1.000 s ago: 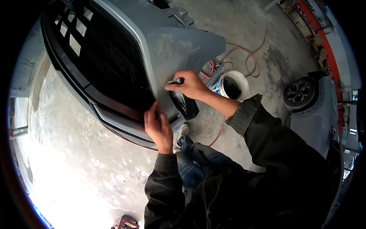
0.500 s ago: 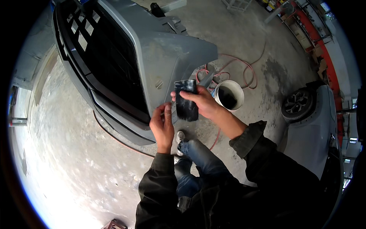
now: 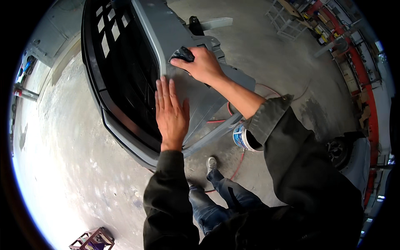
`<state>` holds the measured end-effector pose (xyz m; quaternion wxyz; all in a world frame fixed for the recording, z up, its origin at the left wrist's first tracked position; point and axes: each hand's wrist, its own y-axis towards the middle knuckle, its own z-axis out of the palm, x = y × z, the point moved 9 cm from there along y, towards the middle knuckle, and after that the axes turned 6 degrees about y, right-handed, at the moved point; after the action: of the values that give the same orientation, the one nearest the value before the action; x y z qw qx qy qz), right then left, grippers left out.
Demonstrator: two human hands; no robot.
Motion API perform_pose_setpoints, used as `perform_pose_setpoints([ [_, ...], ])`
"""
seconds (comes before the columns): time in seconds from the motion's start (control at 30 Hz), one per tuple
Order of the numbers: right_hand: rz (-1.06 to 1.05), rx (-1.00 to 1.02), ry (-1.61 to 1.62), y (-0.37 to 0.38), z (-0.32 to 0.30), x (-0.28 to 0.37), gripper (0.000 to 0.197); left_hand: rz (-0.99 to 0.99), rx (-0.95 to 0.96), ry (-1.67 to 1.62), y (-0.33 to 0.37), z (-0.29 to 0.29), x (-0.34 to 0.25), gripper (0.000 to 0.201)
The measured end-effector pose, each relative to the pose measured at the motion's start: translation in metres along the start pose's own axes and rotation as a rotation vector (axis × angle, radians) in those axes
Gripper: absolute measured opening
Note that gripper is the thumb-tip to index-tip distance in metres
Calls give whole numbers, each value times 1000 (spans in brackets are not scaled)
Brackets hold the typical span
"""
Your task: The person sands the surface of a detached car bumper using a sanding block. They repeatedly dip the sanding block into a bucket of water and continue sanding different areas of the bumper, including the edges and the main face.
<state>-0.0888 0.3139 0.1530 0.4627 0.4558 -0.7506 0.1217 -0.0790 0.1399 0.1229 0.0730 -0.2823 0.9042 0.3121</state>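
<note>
Gripping the black pad (image 3: pixel 183 54), the right hand (image 3: pixel 203 66) is up on the grey bumper (image 3: pixel 200 98), just beside the raised edge that borders the dark grille (image 3: pixel 125 66). Thumb on the near side, the other fingers curled over and partly out of view: a closed grasp, probably chosen so the palm can back the pad and keep it level on the curved surface. Most of the pad is covered by that hand, so how fully its underside meets the bumper cannot be told.

Over to the left hand (image 3: pixel 171 118), and it's empty! Fingers straight, thumb slightly apart, palm down over the bumper next to the grille edge. It looks laid flat there, perhaps to steady the panel or feel its surface, though from above firm pressure can't be confirmed.

Down on the floor (image 3: pixel 83 137), the white and blue bucket (image 3: pixel 240 136) stands near the bumper's right side, within easy reach of the right arm, which likely explains its spot. A red hose (image 3: pixel 238 167) trails past it along the concrete. One pale shoe (image 3: pixel 212 163) is planted close to the bumper's lower edge, a stance that seems to let both arms stretch forward comfortably. What holds the bumper up is hidden.
</note>
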Motion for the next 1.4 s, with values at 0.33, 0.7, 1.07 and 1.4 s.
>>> perform_pose_setpoints([
  [0.33, -139, 55, -102, 22, 37, 26, 38, -227, 109, -28, -111, 11, 26, 73],
  [0.7, 55, -18, 152, -101, 95, 3, 39, -303, -80, -293, -128, -7, 52, 56],
  [1.07, -102, -193, 101, -110, 91, 8, 36, -425, -53, -322, -184, 2, 58, 57],
  [1.4, 1, -178, 145, -100, 89, -1, 36, -408, -18, -297, -202, -2, 53, 56],
])
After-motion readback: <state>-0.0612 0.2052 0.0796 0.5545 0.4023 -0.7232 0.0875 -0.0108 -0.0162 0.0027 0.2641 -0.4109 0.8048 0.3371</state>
